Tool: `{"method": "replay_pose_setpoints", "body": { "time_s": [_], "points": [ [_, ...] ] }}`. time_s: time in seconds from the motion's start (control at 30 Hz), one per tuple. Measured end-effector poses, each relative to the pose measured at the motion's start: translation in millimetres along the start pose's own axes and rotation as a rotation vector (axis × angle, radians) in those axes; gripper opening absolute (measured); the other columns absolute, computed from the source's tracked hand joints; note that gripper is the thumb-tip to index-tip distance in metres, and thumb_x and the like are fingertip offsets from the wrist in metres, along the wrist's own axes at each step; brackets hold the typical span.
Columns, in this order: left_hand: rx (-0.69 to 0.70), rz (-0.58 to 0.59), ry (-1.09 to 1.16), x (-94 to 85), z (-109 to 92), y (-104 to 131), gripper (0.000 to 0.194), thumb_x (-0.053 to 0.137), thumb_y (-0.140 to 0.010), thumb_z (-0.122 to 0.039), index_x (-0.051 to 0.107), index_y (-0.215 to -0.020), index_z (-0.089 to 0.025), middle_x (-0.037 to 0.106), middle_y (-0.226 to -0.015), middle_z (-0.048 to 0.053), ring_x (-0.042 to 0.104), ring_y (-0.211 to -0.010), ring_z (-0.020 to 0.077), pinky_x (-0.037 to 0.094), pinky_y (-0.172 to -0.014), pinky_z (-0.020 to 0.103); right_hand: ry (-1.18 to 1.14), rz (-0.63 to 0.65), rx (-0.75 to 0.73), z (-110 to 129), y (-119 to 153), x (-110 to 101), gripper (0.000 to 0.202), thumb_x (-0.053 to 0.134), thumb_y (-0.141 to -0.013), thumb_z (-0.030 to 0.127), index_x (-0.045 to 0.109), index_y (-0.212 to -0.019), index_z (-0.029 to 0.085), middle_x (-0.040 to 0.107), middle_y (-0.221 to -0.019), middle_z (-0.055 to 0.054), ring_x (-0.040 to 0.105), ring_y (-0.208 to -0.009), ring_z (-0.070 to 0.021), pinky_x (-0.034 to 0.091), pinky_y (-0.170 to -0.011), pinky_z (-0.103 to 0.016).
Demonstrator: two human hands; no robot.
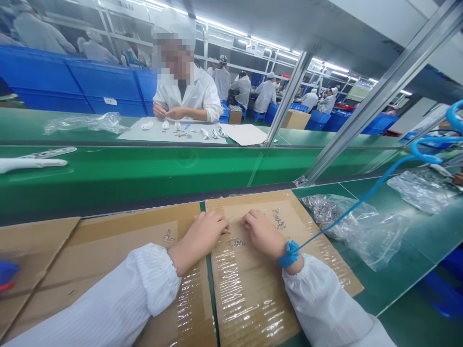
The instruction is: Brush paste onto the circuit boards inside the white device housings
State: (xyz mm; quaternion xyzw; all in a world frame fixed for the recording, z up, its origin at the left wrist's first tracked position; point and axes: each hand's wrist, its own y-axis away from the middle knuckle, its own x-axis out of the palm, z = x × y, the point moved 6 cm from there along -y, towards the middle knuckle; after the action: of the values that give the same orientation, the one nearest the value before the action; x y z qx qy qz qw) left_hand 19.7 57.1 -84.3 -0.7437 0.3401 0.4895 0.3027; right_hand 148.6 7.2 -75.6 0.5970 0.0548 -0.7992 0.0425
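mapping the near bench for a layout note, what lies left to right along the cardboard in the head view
small metal parts pair → left hand → loose heap of tiny metal parts → right hand → blue wrist strap → clear plastic bag of metal parts

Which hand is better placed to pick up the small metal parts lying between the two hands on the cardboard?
Probably the right hand. The parts lie just beside its fingers, on the same cardboard sheet. The left hand rests slightly farther away, at the sheet's edge.
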Motion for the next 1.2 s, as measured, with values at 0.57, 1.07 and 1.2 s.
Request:
{"method": "replay_pose_setpoints", "body": {
  "time_s": [0.57,1.07,1.2],
  "points": [
    [0.071,0.053,-0.117,-17.4,-22.7,11.7,0.016,0.051,-0.087,-0.019,0.064,-0.096,-0.022,0.061,-0.099,0.005,0.054,-0.099,0.0226,0.039,-0.08,0.036,0.001,-0.015,-0.074,10.3,0.3,2.0,0.029,0.039,-0.08,0.0,0.063,-0.08,0.016,0.063,-0.087,-0.006,0.055,-0.087,-0.0195,0.039,-0.078,-0.031],
    [-0.22,-0.026,0.202,-112.2,-41.5,257.8,0.031,0.058,-0.084,-0.031,0.059,-0.114,-0.035,0.064,-0.106,0.0,0.058,-0.103,0.0199,0.042,-0.09,0.03,0.115,0.137,-0.575,189.0,-37.0,-57.3,0.015,0.053,-0.083,0.018,0.064,-0.092,0.02,0.067,-0.084,-0.005,0.062,-0.083,-0.0213,0.045,-0.072,-0.031],
    [-0.702,-0.435,0.394,-74.9,12.2,340.6,0.024,0.045,-0.089,-0.042,0.061,-0.102,-0.03,0.061,-0.11,0.002,0.055,-0.105,0.0183,0.041,-0.093,0.028,-0.081,-0.074,-0.621,273.2,-53.0,-91.7,0.025,0.052,-0.089,0.031,0.061,-0.107,0.016,0.066,-0.095,-0.008,0.06,-0.089,-0.0214,0.045,-0.078,-0.033]
  ]
}}
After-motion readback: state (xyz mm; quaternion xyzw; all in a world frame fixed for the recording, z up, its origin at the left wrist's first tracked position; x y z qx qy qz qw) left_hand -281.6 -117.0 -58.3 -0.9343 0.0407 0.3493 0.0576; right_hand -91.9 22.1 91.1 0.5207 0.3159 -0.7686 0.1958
